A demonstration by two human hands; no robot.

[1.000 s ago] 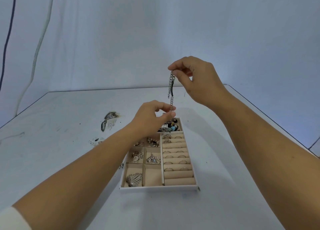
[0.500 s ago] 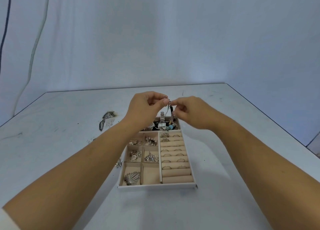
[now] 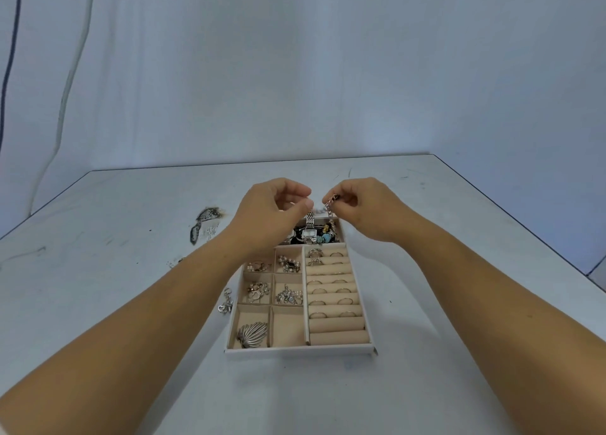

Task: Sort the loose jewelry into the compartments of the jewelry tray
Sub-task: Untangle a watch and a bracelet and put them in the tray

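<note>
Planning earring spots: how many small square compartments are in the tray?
6 compartments, left of the ring rolls: two far, two middle, two near. The left forearm partly covers the far-left one.

There was one jewelry tray on one bench. The tray had six small square compartments, one long far compartment and one ring-roll section. There were two hands, a left hand and a right hand, and one watch, one chain and one fan-shaped brooch.

Single head-worn wide view, forward and down, near the jewelry tray
</note>
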